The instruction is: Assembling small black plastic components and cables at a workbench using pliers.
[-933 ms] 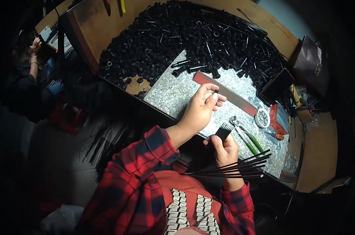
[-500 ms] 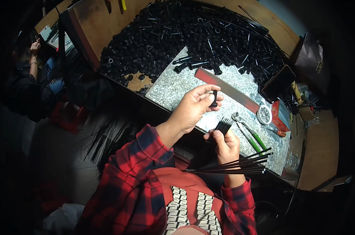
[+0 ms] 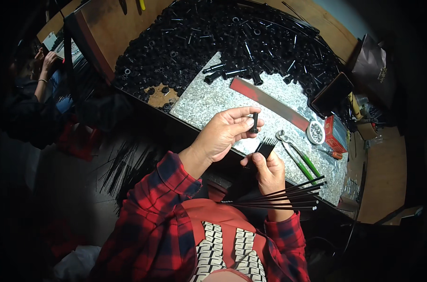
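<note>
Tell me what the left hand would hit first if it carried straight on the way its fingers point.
Probably the long red strip on the speckled slab; the left hand, pinching a small black part, points right and away. Depth is unclear.

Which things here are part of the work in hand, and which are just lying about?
In hand: left hand pinching a small black tube; right hand gripping a bundle of thin black rods.

Lying about: pile of black parts, green-handled pliers, red flat bar, round tin, granite slab.
</note>
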`<state>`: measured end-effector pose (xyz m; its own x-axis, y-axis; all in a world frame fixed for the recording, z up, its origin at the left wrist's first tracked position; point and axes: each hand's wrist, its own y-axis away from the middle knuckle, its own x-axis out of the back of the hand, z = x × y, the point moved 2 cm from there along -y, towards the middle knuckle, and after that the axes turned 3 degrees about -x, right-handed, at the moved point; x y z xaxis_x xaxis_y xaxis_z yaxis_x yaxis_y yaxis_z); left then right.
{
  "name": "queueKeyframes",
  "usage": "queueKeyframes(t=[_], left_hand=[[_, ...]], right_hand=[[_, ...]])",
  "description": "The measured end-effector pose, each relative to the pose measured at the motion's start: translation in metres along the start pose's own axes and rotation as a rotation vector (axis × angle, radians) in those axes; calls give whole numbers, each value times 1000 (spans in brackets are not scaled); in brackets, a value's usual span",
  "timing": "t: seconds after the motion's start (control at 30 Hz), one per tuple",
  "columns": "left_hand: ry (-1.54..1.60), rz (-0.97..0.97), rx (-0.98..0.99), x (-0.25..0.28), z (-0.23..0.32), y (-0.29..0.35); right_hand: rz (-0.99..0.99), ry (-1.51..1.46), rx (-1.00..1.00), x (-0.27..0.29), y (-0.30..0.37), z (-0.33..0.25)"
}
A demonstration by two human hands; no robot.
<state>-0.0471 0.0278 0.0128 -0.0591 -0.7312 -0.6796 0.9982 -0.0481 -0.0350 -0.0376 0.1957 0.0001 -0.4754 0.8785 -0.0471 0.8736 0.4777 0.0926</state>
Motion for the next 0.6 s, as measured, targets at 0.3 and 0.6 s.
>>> queueKeyframes(t=[0.3,0.6], left_hand=[[0,-27,21,-1,-4,-3],[51,-57,52,0,-7,-5]], right_hand=[[-12,-26,20,-1,-1,0],[-10,-22,-13,-2,-4,0]])
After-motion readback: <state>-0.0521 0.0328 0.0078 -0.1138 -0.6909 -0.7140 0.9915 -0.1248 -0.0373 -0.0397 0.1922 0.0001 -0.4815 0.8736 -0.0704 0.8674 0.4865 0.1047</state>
